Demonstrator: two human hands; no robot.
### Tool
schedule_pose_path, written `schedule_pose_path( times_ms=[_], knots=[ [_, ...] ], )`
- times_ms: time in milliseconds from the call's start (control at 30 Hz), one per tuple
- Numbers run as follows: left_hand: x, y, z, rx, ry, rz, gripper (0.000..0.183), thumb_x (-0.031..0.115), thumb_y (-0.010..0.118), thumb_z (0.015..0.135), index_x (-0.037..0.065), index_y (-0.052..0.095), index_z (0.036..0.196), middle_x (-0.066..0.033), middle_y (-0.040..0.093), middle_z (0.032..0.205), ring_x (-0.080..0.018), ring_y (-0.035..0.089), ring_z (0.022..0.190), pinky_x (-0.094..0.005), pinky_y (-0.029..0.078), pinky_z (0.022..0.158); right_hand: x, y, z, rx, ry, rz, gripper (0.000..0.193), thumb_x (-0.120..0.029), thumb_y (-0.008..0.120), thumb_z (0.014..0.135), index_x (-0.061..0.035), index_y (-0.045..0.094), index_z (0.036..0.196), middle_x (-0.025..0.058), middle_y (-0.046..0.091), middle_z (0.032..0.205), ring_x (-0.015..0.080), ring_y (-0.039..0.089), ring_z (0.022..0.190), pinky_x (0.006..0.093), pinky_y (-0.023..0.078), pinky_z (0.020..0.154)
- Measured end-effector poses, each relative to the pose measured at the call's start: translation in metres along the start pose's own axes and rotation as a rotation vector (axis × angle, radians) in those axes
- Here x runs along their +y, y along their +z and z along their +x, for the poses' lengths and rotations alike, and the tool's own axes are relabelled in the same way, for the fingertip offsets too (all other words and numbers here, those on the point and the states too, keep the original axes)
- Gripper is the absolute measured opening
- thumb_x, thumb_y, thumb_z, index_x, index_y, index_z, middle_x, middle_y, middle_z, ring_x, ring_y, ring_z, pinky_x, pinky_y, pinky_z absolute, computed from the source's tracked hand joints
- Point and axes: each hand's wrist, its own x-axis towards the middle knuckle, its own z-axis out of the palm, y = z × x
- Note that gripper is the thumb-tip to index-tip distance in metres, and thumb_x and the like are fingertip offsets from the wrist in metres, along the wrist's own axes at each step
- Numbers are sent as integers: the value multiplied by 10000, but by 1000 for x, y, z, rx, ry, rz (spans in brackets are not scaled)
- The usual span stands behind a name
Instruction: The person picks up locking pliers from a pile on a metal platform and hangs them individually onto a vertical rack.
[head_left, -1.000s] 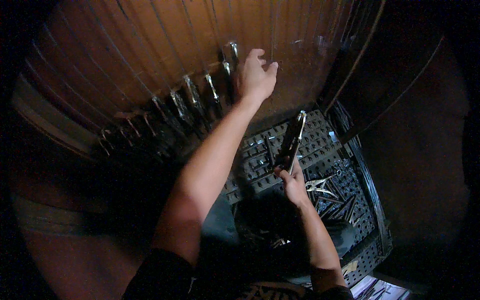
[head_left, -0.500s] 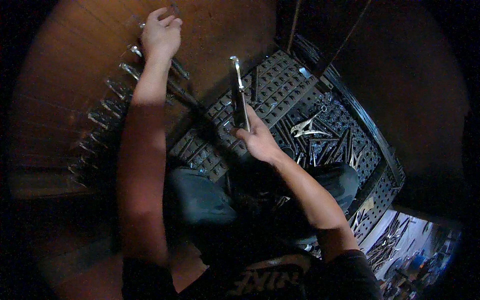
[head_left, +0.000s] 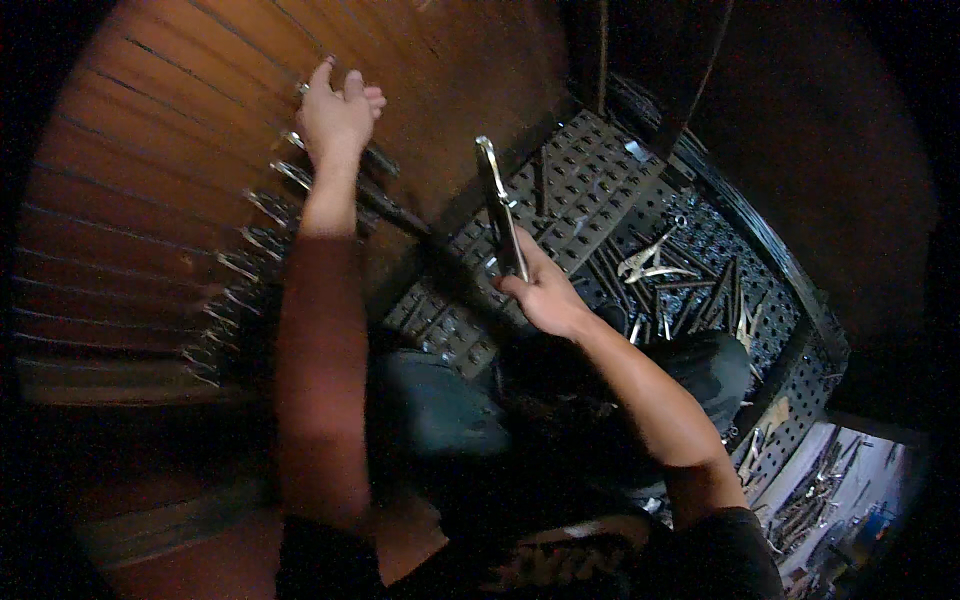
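Since half a second ago both arms have barely shifted: the left hand (head_left: 338, 118) is still up on the wooden slatted wall (head_left: 160, 180), and the right hand (head_left: 545, 292) still lifts the long metal tool (head_left: 497, 208).

From the head camera, the left fingers curl over one of the shiny wrenches (head_left: 290, 175) hanging in a slanting row; whether they truly grip it I cannot tell. The right fingers are clenched round the tool's lower end, its long axis running up and slightly left, away from the palm. That tool lies to the right of the row, over the perforated metal tray (head_left: 590, 180) of pliers (head_left: 650, 262); the left hand is nearer the wrenches.
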Motion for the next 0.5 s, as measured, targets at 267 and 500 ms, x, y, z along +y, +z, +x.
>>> schedule_pose_path(
  times_ms=[267,500],
  knots=[
    [7,-2,-12,13,63,132,495,120,601,995,-5,453,1450,-159,745,888,-177,731,749,-302,574,658,20,5,2,54,-69,17,766,-63,623,835,-64,327,1542,127,456,1477,235,393,1383,326,271,1163],
    [12,-2,-22,-39,25,174,587,118,659,971,-25,397,1477,-187,733,878,-188,716,755,-301,568,611,33,6,4,65,-41,2,766,-51,626,833,-72,331,1540,114,489,1423,216,426,1323,323,301,1135]
  ],
)
